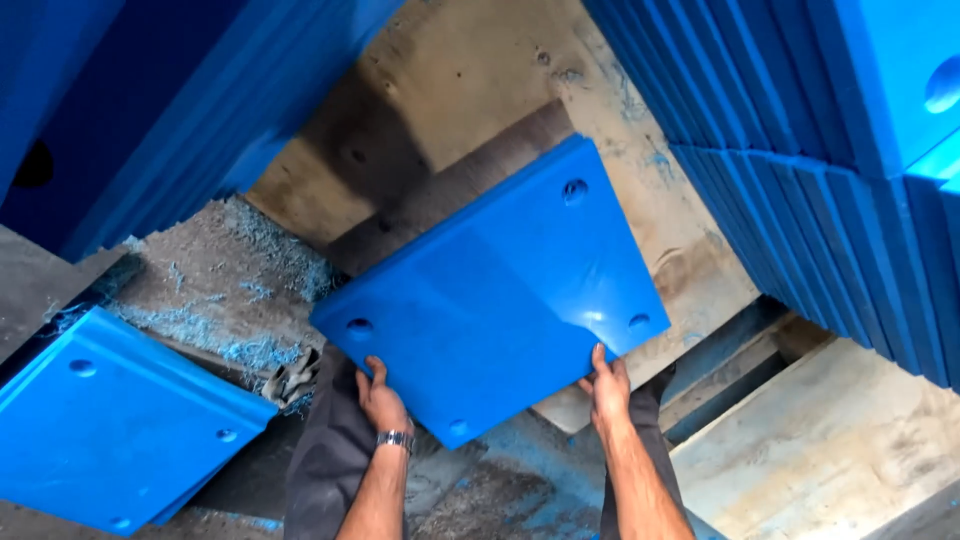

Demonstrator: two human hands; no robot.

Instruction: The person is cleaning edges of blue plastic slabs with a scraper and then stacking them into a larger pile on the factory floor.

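Both hands, left [383,398] and right [607,388], fingers curled, gripped a square blue plate [495,290] tilted diamond-wise above the shavings-strewn concrete floor [450,70].

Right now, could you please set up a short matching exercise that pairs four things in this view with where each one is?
Things:
1. Left hand
2. Right hand
3. Wristwatch
4. Stack of blue plates

Places:
A. upper right of the view
B. on the left wrist
C. at the held blue plate's lower right edge
D. at the held blue plate's lower left edge

Pairs: 1-D, 2-C, 3-B, 4-A
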